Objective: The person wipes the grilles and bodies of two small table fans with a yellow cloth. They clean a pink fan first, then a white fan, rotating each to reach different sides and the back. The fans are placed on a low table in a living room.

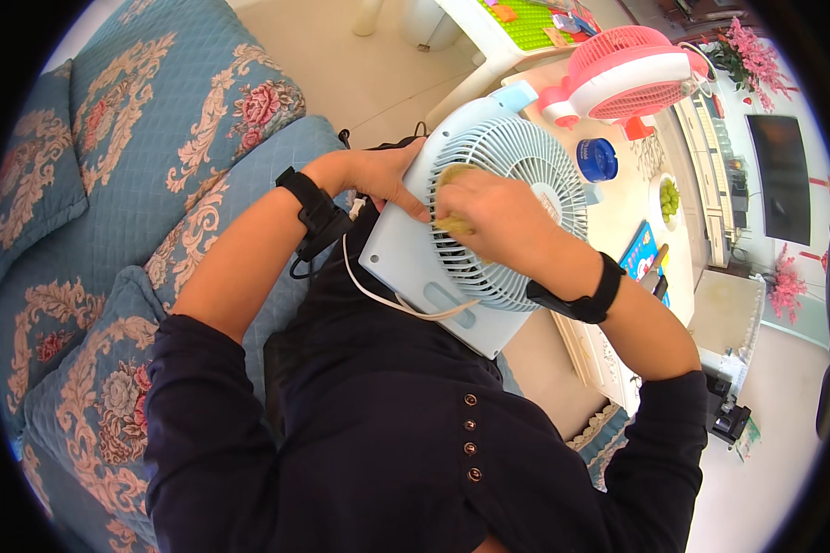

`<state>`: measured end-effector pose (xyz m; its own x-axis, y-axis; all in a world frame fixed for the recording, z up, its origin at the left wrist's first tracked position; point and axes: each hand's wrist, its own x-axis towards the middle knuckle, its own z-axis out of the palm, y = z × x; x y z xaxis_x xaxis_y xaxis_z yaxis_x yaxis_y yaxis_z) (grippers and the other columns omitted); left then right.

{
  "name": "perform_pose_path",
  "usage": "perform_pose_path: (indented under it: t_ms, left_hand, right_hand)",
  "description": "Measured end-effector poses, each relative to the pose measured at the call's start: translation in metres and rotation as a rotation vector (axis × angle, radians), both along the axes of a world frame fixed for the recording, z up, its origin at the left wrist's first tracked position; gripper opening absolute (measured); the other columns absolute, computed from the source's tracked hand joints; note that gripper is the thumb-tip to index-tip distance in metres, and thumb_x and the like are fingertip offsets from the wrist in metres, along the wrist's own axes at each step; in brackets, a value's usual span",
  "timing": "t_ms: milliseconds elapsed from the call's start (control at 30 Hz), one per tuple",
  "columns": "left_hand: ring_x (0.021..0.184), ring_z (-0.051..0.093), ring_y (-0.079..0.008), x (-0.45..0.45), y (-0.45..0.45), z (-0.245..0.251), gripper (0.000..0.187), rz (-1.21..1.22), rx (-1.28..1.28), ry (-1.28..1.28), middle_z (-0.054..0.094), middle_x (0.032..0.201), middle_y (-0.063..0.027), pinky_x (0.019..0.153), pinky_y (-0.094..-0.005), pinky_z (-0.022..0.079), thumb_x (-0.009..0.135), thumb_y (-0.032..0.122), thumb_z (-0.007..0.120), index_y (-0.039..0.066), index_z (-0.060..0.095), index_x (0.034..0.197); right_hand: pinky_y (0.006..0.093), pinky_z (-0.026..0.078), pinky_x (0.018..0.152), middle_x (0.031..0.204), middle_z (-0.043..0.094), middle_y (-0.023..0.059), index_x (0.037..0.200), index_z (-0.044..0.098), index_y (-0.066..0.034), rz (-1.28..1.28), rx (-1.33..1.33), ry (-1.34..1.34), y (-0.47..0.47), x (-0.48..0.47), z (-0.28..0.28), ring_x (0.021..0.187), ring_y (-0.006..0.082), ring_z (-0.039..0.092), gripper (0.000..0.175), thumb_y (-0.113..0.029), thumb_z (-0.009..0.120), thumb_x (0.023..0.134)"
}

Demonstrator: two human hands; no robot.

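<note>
A light-blue electric fan (404,238) rests tilted across my lap, its round slatted grille (526,148) facing up. At the upper left edge of the housing, my left hand (386,173) grips the casing, thumb on the front face and most fingers hidden behind. My right hand (501,218) presses a yellowish cloth (454,225) against the grille's left side; the cloth is bunched under the fingers, partly hidden. The fan's white power cord (370,294) loops from near my left wrist, across my thigh and over the lower housing.
A cream coffee table (612,207) on the right holds a pink-and-white fan (629,76), a blue round container (597,160), green grapes (669,200) and a knife (653,266) beside a blue booklet (638,249). The floral sofa (200,83) fills the left.
</note>
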<state>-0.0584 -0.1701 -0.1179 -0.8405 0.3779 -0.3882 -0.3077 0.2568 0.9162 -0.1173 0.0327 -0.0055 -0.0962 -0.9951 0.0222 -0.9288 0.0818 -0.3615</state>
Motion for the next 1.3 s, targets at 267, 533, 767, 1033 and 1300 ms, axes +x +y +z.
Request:
perform_pose_path:
  t_ms: [267,533,767,1033,1300]
  left_hand:
    - [0.11,0.063,-0.0276,-0.001,0.0,0.0,0.126,-0.002,0.039,-0.052,0.056,0.135,-0.0172,0.069,-0.0363,0.058,0.071,0.031,0.089,0.013,0.002,0.159]
    - [0.11,0.064,-0.0279,0.001,-0.001,-0.001,0.123,-0.005,0.009,-0.061,0.057,0.134,-0.0168,0.072,-0.0374,0.059,0.069,0.032,0.091,0.012,0.007,0.157]
    - [0.106,0.066,-0.0262,0.0,0.0,0.0,0.12,-0.001,0.021,-0.04,0.058,0.13,-0.0156,0.066,-0.0366,0.06,0.066,0.034,0.092,0.008,0.014,0.153]
    - [0.106,0.065,-0.0265,-0.001,0.0,-0.004,0.123,-0.006,0.01,-0.037,0.058,0.132,-0.0168,0.069,-0.0349,0.058,0.068,0.03,0.091,0.012,0.009,0.157]
    - [0.105,0.065,-0.0252,0.0,-0.001,0.001,0.123,0.0,-0.003,-0.079,0.057,0.132,-0.0162,0.068,-0.0336,0.058,0.07,0.031,0.09,0.014,0.007,0.159]
  right_hand:
    - [0.0408,0.054,0.069,0.086,0.069,0.0091,0.09,0.065,-0.0101,-0.363,0.133,0.141,0.043,-0.038,0.025,0.083,0.0306,0.067,0.021,-0.009,0.075,0.071]
    - [0.0386,0.053,0.067,0.083,0.064,0.0079,0.085,0.059,-0.0097,-0.04,-0.087,0.054,0.014,-0.02,-0.001,0.084,0.0292,0.065,0.016,-0.007,0.071,0.074]
    - [0.0396,0.052,0.066,0.081,0.063,0.0073,0.083,0.057,-0.0083,0.011,-0.059,0.054,0.011,-0.023,0.006,0.083,0.0288,0.065,0.014,-0.007,0.069,0.075]
    - [0.0403,0.053,0.066,0.08,0.062,0.0082,0.082,0.057,-0.0082,0.034,-0.089,0.009,0.012,-0.022,0.002,0.081,0.0292,0.065,0.014,-0.005,0.068,0.073]
    - [0.0275,0.053,0.078,0.093,0.07,0.0075,0.095,0.063,-0.0048,-0.514,-0.268,-0.491,0.008,-0.024,-0.012,0.084,0.0152,0.067,0.019,-0.007,0.076,0.082]
